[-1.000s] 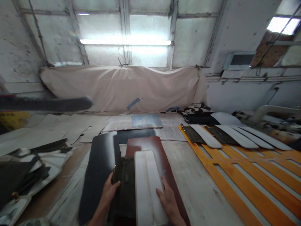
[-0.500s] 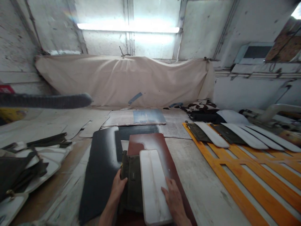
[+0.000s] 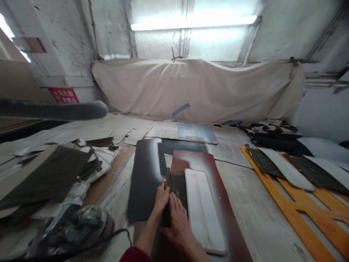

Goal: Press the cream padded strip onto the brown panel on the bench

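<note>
A dark olive fabric piece [image 3: 178, 187] lies on a reddish-brown board [image 3: 218, 189], next to a long white padded form [image 3: 204, 211]. My left hand [image 3: 160, 200] grips the left edge of the olive piece, fingers curled round it. My right hand [image 3: 177, 220] lies flat on the same piece, fingers stretched forward, just left of the white form. A black sheet [image 3: 145, 174] lies under and to the left of the board.
A heap of olive and white pieces [image 3: 51, 174] lies at the left, with a crumpled bag [image 3: 79, 227] in front. An orange wooden rack [image 3: 305, 203] carrying white and dark pieces [image 3: 286, 169] stands at the right. A beige cloth [image 3: 196, 89] hangs along the back wall.
The view has swung left. My right hand has left the white form and now rests on the olive piece beside my left hand.
</note>
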A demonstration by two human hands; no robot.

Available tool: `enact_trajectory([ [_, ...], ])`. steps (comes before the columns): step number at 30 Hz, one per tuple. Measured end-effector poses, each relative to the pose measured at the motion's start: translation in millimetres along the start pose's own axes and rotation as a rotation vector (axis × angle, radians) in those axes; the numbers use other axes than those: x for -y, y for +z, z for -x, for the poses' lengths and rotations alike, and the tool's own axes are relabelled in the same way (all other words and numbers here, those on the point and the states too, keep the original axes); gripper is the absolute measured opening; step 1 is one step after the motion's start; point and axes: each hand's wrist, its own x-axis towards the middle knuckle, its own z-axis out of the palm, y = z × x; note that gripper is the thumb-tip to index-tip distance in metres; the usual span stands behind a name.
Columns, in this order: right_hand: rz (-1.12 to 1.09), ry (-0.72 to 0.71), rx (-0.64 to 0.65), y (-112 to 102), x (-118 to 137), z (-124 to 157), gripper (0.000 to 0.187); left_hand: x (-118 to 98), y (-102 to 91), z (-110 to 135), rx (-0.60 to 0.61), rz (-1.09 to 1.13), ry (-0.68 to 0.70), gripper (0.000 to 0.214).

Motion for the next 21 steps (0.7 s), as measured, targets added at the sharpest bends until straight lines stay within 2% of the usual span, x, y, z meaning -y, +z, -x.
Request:
enact_trajectory([
  [2, 0.035, 0.05, -0.032, 20, 12, -6, 0.082, 1, -8.3, 0, 0.03, -0.072, 0.057, 0.017],
  [4, -0.036, 0.072, -0.124, 32, 6, -11, 0.068, 6, -23.2, 3, 0.006, -0.146, 0.099, 0.021],
  [5, -0.121, 0.088, -0.169, 35, -1, -12, 0.062, 10, -32.7, 7, -0.047, -0.185, 0.109, 0.028],
  [9, -0.589, 0.268, -0.32, 28, -31, -12, 0.055, 32, -72.8, 28, -0.362, -0.316, 0.039, 0.059],
  [11, -0.763, 0.351, -0.322, 22, -39, -9, 0.058, 43, -87.7, 36, -0.434, -0.332, -0.026, 0.063],
  [13, -0.859, 0.41, -0.297, 19, -42, -7, 0.062, 50, -99.0, 38, -0.456, -0.312, -0.068, 0.066],
  [17, -0.968, 0.476, -0.31, 25, -50, -4, 0.063, 55, -111.5, 31, -0.493, -0.177, -0.152, 0.073],
  [21, -1.111, 0.536, -0.422, 37, -63, -7, 0.061, 51, -102.5, 38, -0.432, 0.037, -0.169, 0.054],
])
